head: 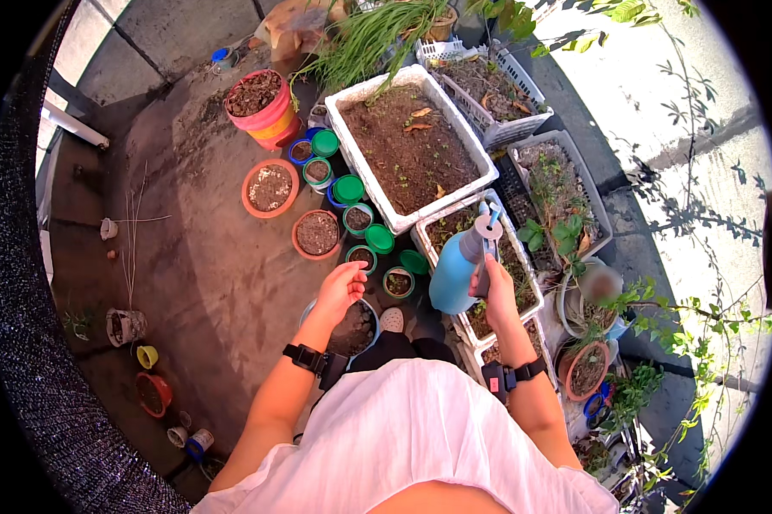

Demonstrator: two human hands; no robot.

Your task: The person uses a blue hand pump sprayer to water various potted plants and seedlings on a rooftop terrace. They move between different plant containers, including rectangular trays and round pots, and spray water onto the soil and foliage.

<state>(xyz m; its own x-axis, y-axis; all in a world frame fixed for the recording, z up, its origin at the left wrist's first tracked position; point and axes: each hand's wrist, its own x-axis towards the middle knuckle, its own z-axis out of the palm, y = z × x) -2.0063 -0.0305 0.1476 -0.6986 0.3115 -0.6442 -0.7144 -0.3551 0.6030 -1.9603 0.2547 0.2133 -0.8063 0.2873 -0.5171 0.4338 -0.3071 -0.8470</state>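
My right hand [498, 289] grips the handle of a blue spray bottle [450, 273] with a grey head. The bottle is held over a long white foam planter [532, 307] of soil and small plants. Holding nothing, my left hand [342, 289] hovers with its fingers loosely curled, near a small tub of soil [362, 257]. Just ahead of my feet stands another small tub [399, 283] with green seedlings. A green lid [414, 261] lies beside it, and a second green lid [379, 238] is a little farther off.
A large white foam box [395, 221] of soil stands ahead. Left of it are terracotta-coloured pots [269, 188] and a red-and-yellow bucket [267, 119]. A wide soil-filled basin [354, 331] sits under my left forearm. Grey planters [601, 193] and a leafy branch [701, 308] flank the right side.
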